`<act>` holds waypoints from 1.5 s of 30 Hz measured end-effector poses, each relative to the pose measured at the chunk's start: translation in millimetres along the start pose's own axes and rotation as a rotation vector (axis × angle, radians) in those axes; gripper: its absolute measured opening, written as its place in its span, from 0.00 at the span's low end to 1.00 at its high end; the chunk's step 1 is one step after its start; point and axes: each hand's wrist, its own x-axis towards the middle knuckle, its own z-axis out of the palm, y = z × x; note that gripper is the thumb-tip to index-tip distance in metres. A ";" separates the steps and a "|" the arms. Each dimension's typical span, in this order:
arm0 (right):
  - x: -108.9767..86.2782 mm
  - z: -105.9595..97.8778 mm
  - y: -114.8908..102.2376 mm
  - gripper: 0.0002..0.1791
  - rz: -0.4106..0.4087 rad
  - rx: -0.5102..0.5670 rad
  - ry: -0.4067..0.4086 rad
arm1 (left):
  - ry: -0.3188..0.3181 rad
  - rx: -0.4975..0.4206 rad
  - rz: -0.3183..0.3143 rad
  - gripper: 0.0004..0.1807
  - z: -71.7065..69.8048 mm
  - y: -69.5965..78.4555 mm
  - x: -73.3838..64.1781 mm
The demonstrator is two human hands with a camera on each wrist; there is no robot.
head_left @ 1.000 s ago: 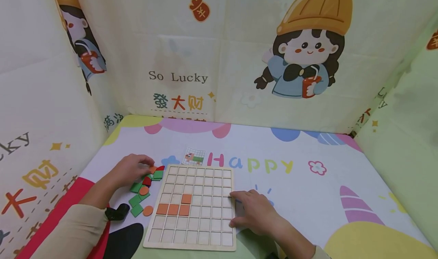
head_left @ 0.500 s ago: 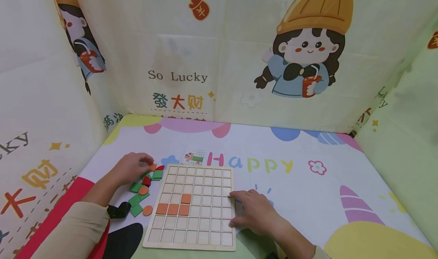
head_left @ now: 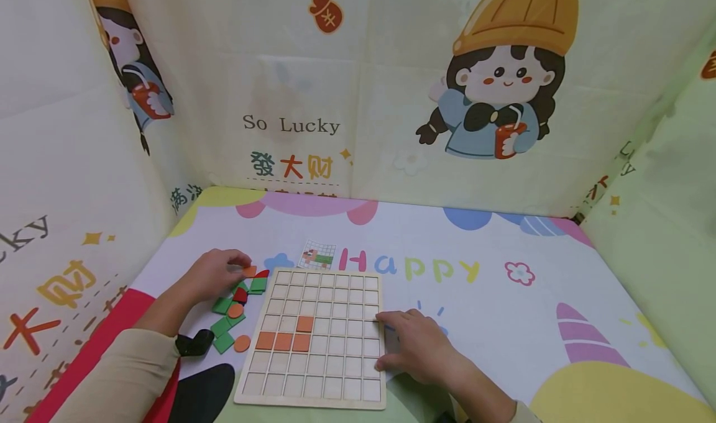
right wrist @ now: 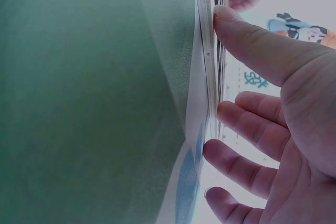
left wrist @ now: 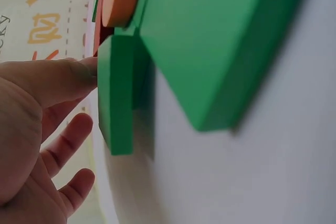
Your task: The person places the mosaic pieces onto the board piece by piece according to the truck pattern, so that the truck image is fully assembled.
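The wooden grid board (head_left: 344, 404) lies flat, with several orange square tiles (head_left: 283, 342) set in its left cells. My left hand (head_left: 215, 277) is over the loose pieces at the board's upper left. Its thumb and fingertips pinch an orange tile (head_left: 249, 272); in the left wrist view these fingertips are partly hidden behind a green tile (left wrist: 116, 95). Beside and below lie green square tiles (head_left: 222, 342), red pieces (head_left: 240, 295) and orange round pieces (head_left: 242, 343). My right hand (head_left: 419, 345) rests at the board's right edge, thumb (right wrist: 257, 40) and fingers spread along it.
A small printed pattern card (head_left: 317, 255) lies just beyond the board's top edge. Patterned cloth (head_left: 464, 323) covers the table, and printed curtains (head_left: 391, 87) stand at the back and both sides. A black strap device (head_left: 194, 343) sits on the left wrist.
The left hand has shifted very slightly away from me, and the orange tile at its fingertips has moved a little with it. The right hand and the board stay as they were.
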 end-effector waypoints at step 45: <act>0.0 0.5 1.2 0.39 -0.024 -0.005 0.022 | 0.011 0.053 0.187 0.16 9.6 50.9 -12.7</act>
